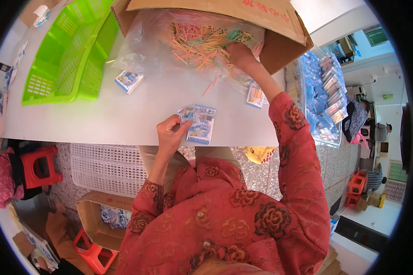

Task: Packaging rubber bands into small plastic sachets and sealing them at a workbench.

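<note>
Pinching a blue-and-white packet [203, 129] between thumb and bent forefinger of the left hand [170, 133], just inside the near edge of the table [142, 121], around its middle. Reaching with the right hand [242, 56] into a cardboard box [287, 48] at the far edge, with fingers sunk among loose, thin sticks [199, 46]; impossible to tell from here how tightly curled, or around how many. Done, by the look of it: the rows of packets [335, 89] in the clear tray [293, 82] at the table's right edge, at least those with warm colour showing through, and probably the lone packet [256, 95] in front of the box's right side. Remaining, seemingly: the pinched packet, apparently without sticks, and a large loose heap. In looks, small, flat and roughly rectangular, with blue-striped ends and blue print on white, a little crumpled at the gripped upper left part. As for the sticks, slim and straight, in pink, orange-yellow and pale green, lying crisscross on a clear plastic liner [137, 43]. Toward the far left corner, a bright green basket [91, 73], with another packet [129, 81] lying near it.
</note>
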### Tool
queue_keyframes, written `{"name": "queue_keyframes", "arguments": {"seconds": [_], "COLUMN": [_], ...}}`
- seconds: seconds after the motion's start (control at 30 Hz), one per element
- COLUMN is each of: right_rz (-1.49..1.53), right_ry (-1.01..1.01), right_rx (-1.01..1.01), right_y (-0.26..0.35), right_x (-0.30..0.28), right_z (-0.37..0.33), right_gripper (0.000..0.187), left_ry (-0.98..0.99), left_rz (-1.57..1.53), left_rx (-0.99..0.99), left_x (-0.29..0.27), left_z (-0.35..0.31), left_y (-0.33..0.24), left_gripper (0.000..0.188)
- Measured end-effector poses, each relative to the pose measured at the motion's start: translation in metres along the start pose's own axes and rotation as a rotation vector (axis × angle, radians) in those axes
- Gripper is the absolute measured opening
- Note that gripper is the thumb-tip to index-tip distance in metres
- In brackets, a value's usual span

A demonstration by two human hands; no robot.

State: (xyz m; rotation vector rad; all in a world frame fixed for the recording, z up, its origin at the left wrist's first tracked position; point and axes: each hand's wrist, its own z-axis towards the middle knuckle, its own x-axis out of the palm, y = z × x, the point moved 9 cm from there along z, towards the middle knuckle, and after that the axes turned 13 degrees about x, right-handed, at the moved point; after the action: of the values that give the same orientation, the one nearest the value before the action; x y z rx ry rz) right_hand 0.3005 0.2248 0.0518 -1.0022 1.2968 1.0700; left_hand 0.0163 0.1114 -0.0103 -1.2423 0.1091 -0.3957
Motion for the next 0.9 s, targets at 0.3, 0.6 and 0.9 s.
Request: {"name": "queue_keyframes", "arguments": {"seconds": [0.3, 0.6, 0.9], "right_rz": [-0.175, -0.074, -0.308], "right_ry": [-0.138, -0.218, -0.145], "right_rx": [-0.044, -0.316, -0.235], "right_y": [-0.011, 0.013, 0.026], "right_x": [-0.012, -0.011, 0.001], "right_z": [0.016, 0.012, 0.013], "right_gripper": [0.018, 0.024, 0.025], "left_ry": [0.004, 0.049, 0.114], "left_rz": [-0.028, 0.025, 0.051], "left_rx": [-0.011, -0.003, -0.037], "left_x": [0.001, 0.003, -0.002], "left_z": [-0.001, 0.000, -0.005], "left_y": [-0.002, -0.006, 0.007], "left_gripper": [0.015, 0.013, 0.009]}}
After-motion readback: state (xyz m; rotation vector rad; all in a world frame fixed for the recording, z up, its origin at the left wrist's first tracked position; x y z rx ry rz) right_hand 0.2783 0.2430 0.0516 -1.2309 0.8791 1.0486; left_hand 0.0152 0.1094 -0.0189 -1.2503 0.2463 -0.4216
